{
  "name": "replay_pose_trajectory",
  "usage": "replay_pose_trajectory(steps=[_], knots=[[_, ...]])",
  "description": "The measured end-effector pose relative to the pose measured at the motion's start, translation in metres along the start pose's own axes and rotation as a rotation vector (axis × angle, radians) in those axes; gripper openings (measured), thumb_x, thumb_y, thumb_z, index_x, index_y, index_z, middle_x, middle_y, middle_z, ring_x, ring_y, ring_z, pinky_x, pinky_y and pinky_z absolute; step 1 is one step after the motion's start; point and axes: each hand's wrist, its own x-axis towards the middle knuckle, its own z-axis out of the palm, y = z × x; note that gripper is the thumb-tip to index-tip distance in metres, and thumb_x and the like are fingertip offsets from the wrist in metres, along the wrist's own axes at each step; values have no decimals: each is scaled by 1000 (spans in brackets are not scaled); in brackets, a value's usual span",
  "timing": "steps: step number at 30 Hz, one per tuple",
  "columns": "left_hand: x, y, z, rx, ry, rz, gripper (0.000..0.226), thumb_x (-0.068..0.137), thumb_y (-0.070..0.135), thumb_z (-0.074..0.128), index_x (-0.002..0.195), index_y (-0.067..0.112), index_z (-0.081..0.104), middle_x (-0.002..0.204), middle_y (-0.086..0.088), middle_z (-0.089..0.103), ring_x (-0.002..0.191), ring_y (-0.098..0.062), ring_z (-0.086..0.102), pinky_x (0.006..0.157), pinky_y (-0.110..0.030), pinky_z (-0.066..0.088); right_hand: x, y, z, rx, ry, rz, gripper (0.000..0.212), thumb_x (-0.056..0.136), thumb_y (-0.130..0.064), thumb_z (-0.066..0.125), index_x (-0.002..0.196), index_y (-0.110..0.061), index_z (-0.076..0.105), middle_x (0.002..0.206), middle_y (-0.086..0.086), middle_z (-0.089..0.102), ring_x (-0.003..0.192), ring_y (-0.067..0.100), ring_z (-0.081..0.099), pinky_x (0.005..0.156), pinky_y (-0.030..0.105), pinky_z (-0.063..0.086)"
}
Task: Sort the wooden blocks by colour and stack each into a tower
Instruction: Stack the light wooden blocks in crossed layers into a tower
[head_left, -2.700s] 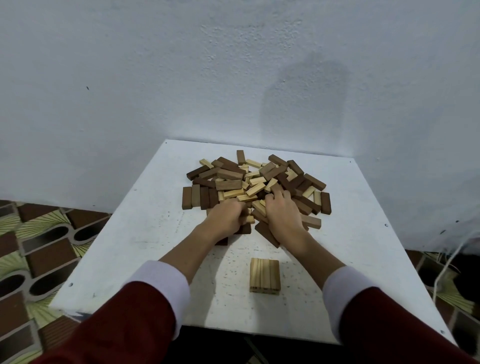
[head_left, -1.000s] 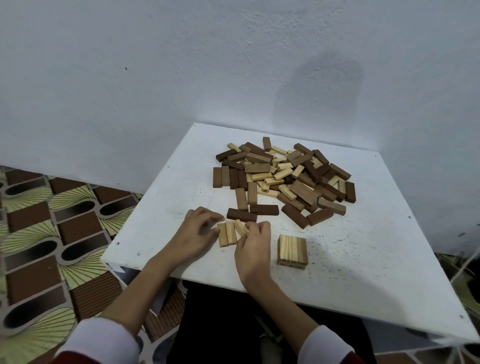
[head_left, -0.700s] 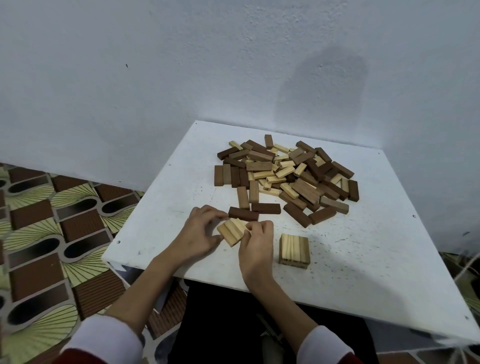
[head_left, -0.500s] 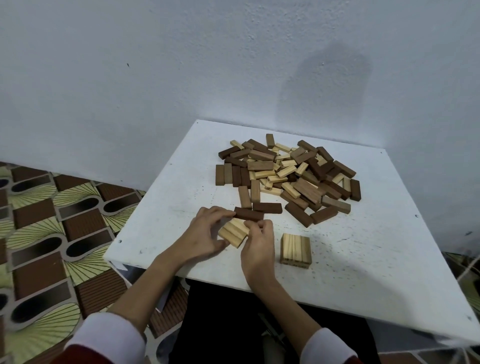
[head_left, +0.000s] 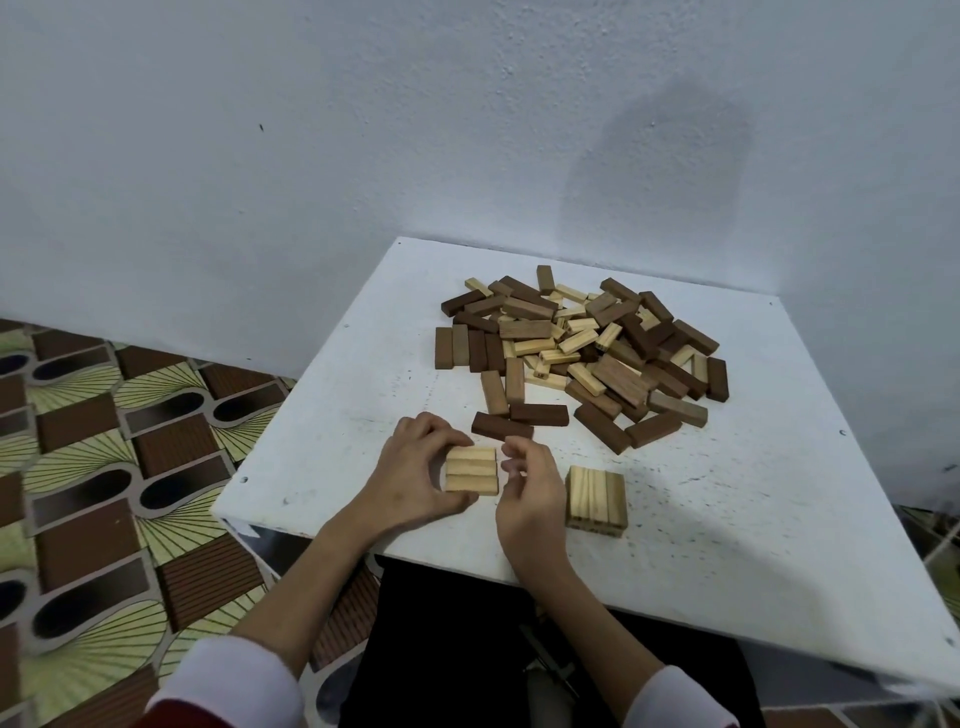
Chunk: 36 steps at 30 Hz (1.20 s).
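Three light wooden blocks (head_left: 471, 470) lie side by side, flat on the white table (head_left: 727, 519) near its front edge. My left hand (head_left: 415, 478) pinches this set, fingers on its far edge and thumb on its near edge. My right hand (head_left: 524, 488) hovers just right of the set with fingers loosely curled, holding nothing. A flat layer of light blocks (head_left: 596, 497) sits to the right of my right hand. The mixed pile of dark, mid-brown and light blocks (head_left: 582, 353) lies further back.
Two dark blocks (head_left: 501, 427) lie just beyond my hands, at the pile's near edge. A white wall (head_left: 363, 130) stands close behind the table. A patterned floor (head_left: 104, 467) shows to the left, beyond the table's left edge.
The three light blocks turned from a diagonal to lying crosswise and squared up. My right hand came off them and now sits just beside their right end.
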Motion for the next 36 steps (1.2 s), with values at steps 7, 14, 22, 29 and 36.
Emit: replay_pose_trajectory(steps=[7,14,22,29,36], knots=[[-2,1,3,39,54,7,60,58,57,62,109,25,62,102,9,51,96,-7,39,80,-23,35,1,-1,-1,11,-31,-4,37,78,16,43,109,2,59,94,5,54,86,19,55,74,23,47],[-2,1,5,60,70,12,60,59,56,61,109,24,62,102,7,52,94,-9,40,79,-27,37,2,-4,-2,-16,-101,56,40,81,16,44,115,-2,57,98,0,51,89,15,53,74,11,41],[-2,1,4,75,62,19,61,61,58,60,111,23,62,104,8,52,96,-10,40,79,-25,35,3,-10,-6,-33,-133,97,39,83,15,43,115,-5,56,98,-1,49,91,14,52,80,21,45],[-3,0,4,73,60,22,61,62,60,61,111,23,62,104,9,52,96,-9,40,79,-25,36,3,-9,-6,-43,-147,101,39,83,14,44,114,-6,57,99,-2,49,91,13,51,81,19,44],[-2,0,5,83,65,28,61,62,60,61,111,23,62,104,9,52,95,-8,40,78,-18,32,4,-7,-6,-37,-145,98,38,83,15,44,113,-6,57,96,-2,50,88,12,51,74,12,41]])
